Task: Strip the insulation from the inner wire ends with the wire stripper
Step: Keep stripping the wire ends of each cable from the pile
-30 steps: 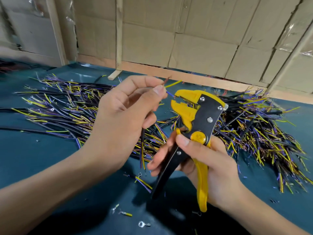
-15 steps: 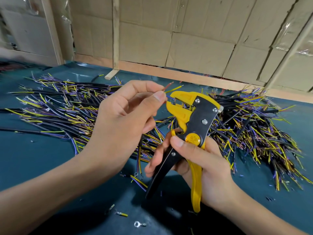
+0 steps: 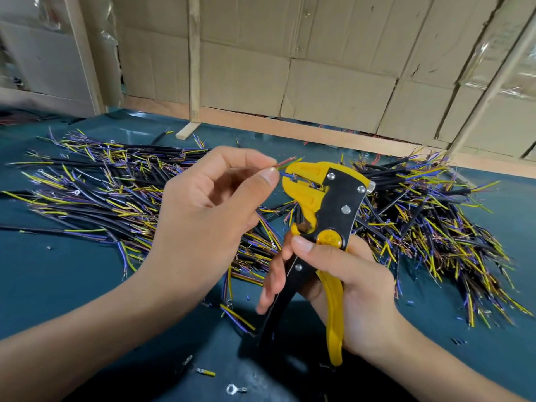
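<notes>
The left hand point(image 3: 203, 216) pinches the inner wire ends point(image 3: 285, 164), feeding what seems a blue one into the wire stripper point(image 3: 322, 198), whose handles the right hand point(image 3: 348, 285) grips, ready to squeeze.

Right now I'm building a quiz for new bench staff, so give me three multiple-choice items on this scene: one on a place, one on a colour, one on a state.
1. Where is the ring terminal?
A. on the table's near edge
B. on the wall
C. in the stripper's head

2. What colour is the wire stripper head's front part?
A. red
B. yellow
C. white

3. What is the left hand doing?
A. lying flat
B. pinching thin wires
C. gripping the stripper

Key: 1 A, it lies on the teal table nearest the camera. 2 B, that part is yellow. 3 B, thumb and forefinger pinch the wires at the head; the right hand holds the handles.
</notes>
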